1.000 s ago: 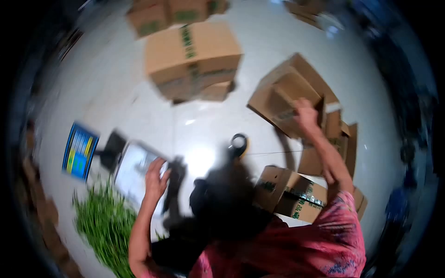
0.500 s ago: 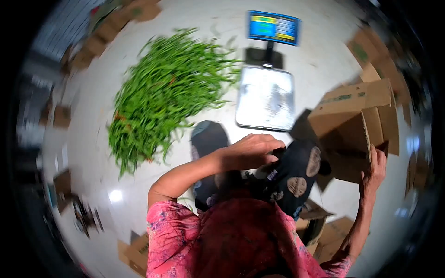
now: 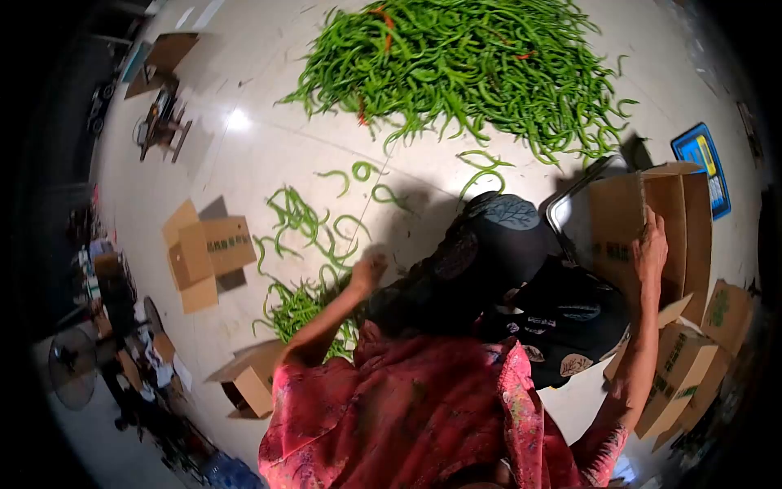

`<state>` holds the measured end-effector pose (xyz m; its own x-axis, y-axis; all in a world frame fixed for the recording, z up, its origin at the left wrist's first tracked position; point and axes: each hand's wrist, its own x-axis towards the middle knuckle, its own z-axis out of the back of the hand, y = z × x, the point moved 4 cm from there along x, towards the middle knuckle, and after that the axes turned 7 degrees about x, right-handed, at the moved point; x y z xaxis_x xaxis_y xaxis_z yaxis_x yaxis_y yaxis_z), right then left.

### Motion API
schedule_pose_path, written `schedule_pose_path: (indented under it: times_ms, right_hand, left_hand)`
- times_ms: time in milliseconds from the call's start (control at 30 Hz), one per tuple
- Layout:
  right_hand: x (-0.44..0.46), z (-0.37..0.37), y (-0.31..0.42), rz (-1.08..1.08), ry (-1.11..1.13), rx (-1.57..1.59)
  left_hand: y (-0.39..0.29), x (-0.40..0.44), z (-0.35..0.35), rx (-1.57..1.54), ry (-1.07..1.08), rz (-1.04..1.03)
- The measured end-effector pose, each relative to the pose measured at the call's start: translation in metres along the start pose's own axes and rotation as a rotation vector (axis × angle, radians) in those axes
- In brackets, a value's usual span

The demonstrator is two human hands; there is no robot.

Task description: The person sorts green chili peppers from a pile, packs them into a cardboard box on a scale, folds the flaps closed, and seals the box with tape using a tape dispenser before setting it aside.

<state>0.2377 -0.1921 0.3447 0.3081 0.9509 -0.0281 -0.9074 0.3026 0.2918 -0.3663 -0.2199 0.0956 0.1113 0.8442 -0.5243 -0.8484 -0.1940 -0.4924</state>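
My right hand (image 3: 649, 246) grips the near edge of an open cardboard box (image 3: 612, 218). The box overlaps the metal platform (image 3: 560, 213) of a scale, and its base is hidden, so I cannot tell how fully it rests there. Beyond the box shows the scale's blue display (image 3: 707, 167). My left hand (image 3: 371, 271) is low beside my knee, close to loose green chili peppers (image 3: 305, 216) on the floor. Its fingers are in shadow and hard to make out. Farther ahead lies a large heap of green chili peppers (image 3: 464, 69) with a few red ones.
A smaller chili pile (image 3: 297, 314) lies by my left forearm. Open cardboard boxes stand at left (image 3: 216, 244), lower left (image 3: 252, 379) and lower right (image 3: 676, 371). A small wooden stool-like object (image 3: 165, 126) and a fan (image 3: 72, 359) are farther left.
My view has swung left. My right hand has brought the box over to the scale, still holding its edge. My left hand has moved from between my knees out to the left, near the loose chilies.
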Motion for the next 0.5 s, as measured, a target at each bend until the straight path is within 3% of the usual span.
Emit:
schedule_pose_path:
  times_ms: [133,167,233,367,433,500]
  right_hand:
    - [0.028,-0.022,-0.038,0.043,-0.083,0.136]
    - [0.026,-0.03,-0.047,-0.075,-0.053,0.602]
    - [0.011,-0.005,-0.013,-0.197,-0.006,0.464]
    - [-0.018,-0.001,-0.016,-0.253,0.062,0.612]
    - [-0.027,-0.001,-0.033,-0.323,0.008,0.688]
    - [-0.035,0.012,-0.019,-0.387,0.017,0.651]
  left_hand:
    - [0.101,-0.049,-0.08,-0.03,0.016,-0.129]
    - [0.102,-0.054,-0.079,0.031,0.029,-0.054]
    - [0.076,-0.034,-0.064,0.146,0.05,0.076]
    - [0.025,0.025,-0.02,0.208,-0.25,-0.048]
    - [0.005,0.066,-0.008,0.211,-0.32,-0.146]
    - [-0.03,0.095,0.011,0.243,-0.36,-0.111]
